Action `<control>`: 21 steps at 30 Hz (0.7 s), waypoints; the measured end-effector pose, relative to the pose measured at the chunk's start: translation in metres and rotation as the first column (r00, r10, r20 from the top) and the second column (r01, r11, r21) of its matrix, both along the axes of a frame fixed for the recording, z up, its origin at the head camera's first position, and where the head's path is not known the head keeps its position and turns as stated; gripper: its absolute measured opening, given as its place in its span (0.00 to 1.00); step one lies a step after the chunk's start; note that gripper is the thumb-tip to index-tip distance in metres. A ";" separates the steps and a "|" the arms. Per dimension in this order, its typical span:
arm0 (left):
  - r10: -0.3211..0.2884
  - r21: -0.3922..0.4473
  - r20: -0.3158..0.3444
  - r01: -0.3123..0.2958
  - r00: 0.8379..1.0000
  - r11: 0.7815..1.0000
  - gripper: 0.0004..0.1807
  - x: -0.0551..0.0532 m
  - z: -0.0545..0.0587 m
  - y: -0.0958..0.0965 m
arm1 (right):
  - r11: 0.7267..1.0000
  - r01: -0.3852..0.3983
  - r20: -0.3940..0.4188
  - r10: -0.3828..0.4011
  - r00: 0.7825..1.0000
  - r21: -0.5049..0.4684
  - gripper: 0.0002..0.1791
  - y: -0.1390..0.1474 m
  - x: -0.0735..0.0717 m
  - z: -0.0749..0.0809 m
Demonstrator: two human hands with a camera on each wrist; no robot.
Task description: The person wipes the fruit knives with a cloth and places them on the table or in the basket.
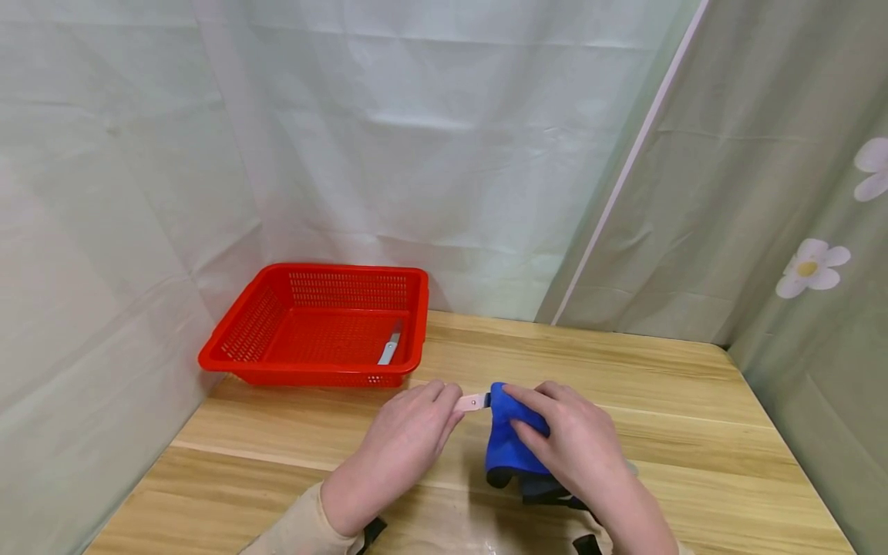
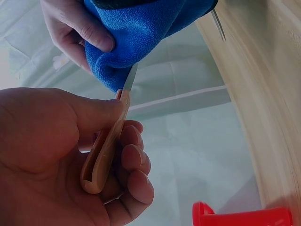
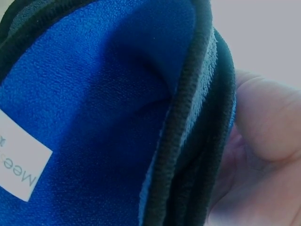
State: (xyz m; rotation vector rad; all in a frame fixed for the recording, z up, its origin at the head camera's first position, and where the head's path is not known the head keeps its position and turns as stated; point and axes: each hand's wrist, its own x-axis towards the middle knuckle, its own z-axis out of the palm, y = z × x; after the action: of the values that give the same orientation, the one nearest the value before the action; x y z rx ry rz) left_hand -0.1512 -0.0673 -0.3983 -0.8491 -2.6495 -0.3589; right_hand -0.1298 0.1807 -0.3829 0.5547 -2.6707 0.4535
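My left hand grips the pale pink handle of a folding knife, with the thumb along one side and the fingers curled round the other. A long slot runs down the handle in the left wrist view. The blade goes into a fold of a blue cloth with black edging, which hides most of it. Through that cloth, my right hand pinches at the blade, thumb and fingers on opposite sides. A white printed label shows on the cloth close up in the right wrist view.
A red plastic basket stands at the back left of the wooden table. Inside it, against the right side, lies a white-handled knife. Beyond the cloth, a thin metal tip shows. Pale curtains hang behind.
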 end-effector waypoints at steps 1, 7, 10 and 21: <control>0.004 -0.002 -0.002 -0.004 1.000 1.000 0.11 0.000 0.000 0.000 | 1.000 0.004 -0.005 -0.004 1.000 -0.002 0.28 0.001 0.000 0.000; 0.010 0.013 0.000 -0.010 1.000 1.000 0.12 0.000 0.001 0.000 | 1.000 0.028 0.004 -0.028 1.000 -0.011 0.27 0.006 -0.003 0.000; 0.011 0.021 -0.002 -0.011 1.000 1.000 0.11 0.000 0.001 -0.001 | 0.999 0.042 0.026 -0.041 0.999 -0.015 0.27 0.008 -0.004 0.002; 0.011 0.036 -0.029 -0.010 1.000 0.999 0.11 0.000 0.001 -0.002 | 0.996 0.085 0.096 -0.083 0.992 -0.016 0.27 0.014 -0.007 0.005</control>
State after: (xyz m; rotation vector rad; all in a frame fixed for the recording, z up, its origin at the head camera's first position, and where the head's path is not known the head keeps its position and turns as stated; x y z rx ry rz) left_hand -0.1515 -0.0695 -0.3968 -0.8234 -2.6117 -0.3878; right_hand -0.1368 0.1948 -0.3780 0.4223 -2.7649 0.4937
